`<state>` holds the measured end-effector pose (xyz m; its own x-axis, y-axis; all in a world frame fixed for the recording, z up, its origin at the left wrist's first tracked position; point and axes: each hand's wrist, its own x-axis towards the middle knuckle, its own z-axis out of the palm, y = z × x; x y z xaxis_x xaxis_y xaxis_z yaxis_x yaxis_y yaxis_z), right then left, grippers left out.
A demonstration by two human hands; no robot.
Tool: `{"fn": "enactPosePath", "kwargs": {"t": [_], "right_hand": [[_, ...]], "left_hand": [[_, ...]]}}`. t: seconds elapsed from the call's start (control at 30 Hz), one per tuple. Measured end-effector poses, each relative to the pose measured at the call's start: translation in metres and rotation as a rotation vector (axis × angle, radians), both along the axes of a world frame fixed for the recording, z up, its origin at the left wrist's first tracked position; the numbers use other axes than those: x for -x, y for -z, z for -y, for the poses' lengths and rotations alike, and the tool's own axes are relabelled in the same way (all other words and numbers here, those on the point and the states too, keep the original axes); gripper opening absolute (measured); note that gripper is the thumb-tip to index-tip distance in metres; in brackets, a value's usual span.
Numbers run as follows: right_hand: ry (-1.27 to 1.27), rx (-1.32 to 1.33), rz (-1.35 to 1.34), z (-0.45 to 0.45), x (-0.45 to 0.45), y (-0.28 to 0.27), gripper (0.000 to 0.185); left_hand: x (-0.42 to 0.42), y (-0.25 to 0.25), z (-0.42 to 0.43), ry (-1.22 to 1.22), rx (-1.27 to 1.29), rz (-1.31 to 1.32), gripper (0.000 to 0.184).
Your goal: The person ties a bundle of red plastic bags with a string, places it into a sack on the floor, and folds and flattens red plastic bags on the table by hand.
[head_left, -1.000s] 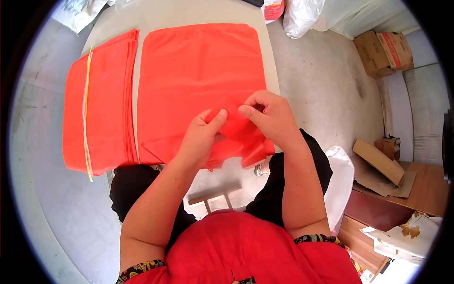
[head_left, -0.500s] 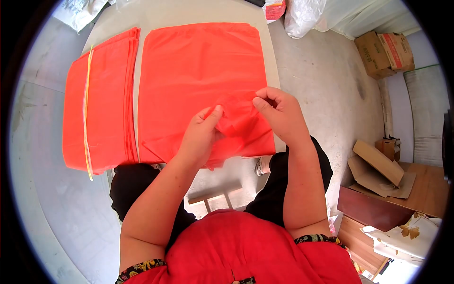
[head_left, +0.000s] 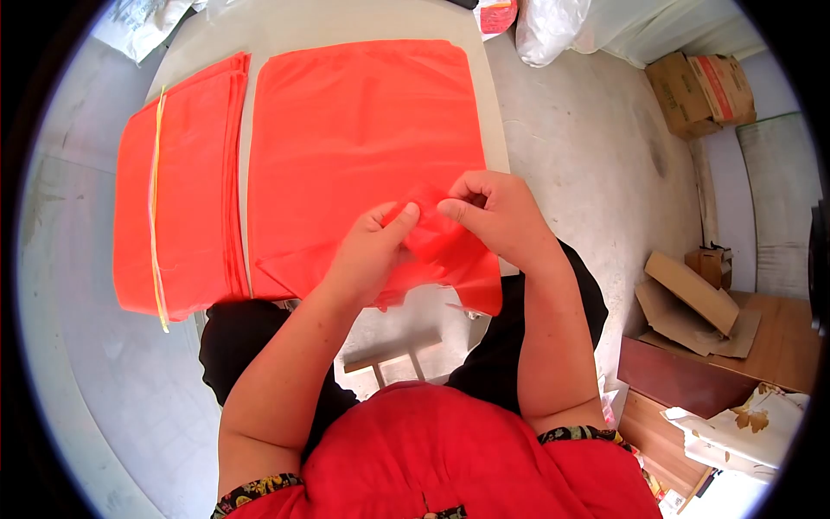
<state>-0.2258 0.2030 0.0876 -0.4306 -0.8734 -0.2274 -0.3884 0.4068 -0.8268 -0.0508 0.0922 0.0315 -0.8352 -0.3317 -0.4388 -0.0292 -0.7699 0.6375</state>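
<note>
1. In front of you, the red sheet (head_left: pixel 367 121) lies spread on the pale table (head_left: pixel 290 28), directly before your lap and to the right of the folded red stack (head_left: pixel 188 199).
2. Its material looks thin, soft and slightly glossy, bright orange-red, with shallow creases running across the flat part. The far corners are rounded, and the far edge is nearly straight.
3. Near you, the smoothness breaks up: a diagonal fold shows at the near left, and a crumpled portion (head_left: pixel 437 232) rises between your hands, letting some light through. You cannot tell from this view how many layers are there.
4. The near edge hangs unevenly past the table edge toward your knees; part of it, below your left hand, is blurred.
5. Your left hand (head_left: pixel 367 251) pinches the crumpled portion between thumb and bent fingers, the thumb lying uppermost.
6. Your right hand (head_left: pixel 503 218) has its thumb and index finger brought together on the same portion, the fingers curled and the back of the hand toward the right.
7. Your two hands are near each other but apart, with red material bridging the gap.
8. The yellow string (head_left: pixel 156 195) lies lengthwise over the folded stack, its end dangling past the near edge.
</note>
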Motion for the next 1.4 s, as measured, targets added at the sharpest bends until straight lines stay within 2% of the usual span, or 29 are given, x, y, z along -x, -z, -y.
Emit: {"fn": "enactPosePath", "kwargs": {"t": [0.33, 0.43, 0.53, 0.63, 0.73, 0.83, 0.93, 1.13, 1.23, 1.33, 1.4], "right_hand": [[0.115, 0.15, 0.026, -0.005, 0.002, 0.009, 0.013], [0.058, 0.146, 0.087, -0.012, 0.011, 0.003, 0.013], [-0.221, 0.05, 0.447, -0.028, 0.023, -0.012, 0.013], [-0.028, -0.012, 0.305, -0.02, 0.015, -0.011, 0.016], [0.059, 0.072, 0.036, -0.01, 0.005, -0.004, 0.018], [-0.012, 0.004, -0.045, -0.009, 0.006, 0.002, 0.017], [0.0, 0.028, 0.065, -0.009, 0.007, 0.003, 0.014], [0.078, 0.182, 0.094, -0.013, 0.009, 0.01, 0.013], [-0.052, 0.129, 0.247, -0.023, 0.021, -0.002, 0.012], [-0.27, 0.129, 0.53, -0.033, 0.028, -0.016, 0.012], [-0.064, 0.029, 0.253, -0.022, 0.016, -0.021, 0.014]], "left_hand": [[0.001, 0.006, 0.003, -0.056, 0.037, -0.03, 0.029], [0.001, 0.017, 0.003, -0.091, 0.038, -0.052, 0.027], [0.002, 0.019, 0.004, -0.097, 0.062, -0.05, 0.026], [0.001, 0.017, 0.004, -0.067, 0.074, -0.033, 0.026], [0.0, 0.01, 0.002, -0.01, 0.058, -0.036, 0.026], [0.001, 0.006, 0.001, 0.022, 0.07, -0.024, 0.027], [0.001, 0.004, 0.001, 0.012, 0.078, -0.042, 0.029], [0.002, 0.009, 0.001, -0.038, 0.062, -0.058, 0.028], [0.0, 0.017, 0.004, -0.043, 0.058, -0.055, 0.026], [0.001, 0.011, 0.003, -0.052, 0.069, -0.02, 0.025], [0.002, 0.006, 0.001, -0.049, 0.056, -0.046, 0.024]]}}
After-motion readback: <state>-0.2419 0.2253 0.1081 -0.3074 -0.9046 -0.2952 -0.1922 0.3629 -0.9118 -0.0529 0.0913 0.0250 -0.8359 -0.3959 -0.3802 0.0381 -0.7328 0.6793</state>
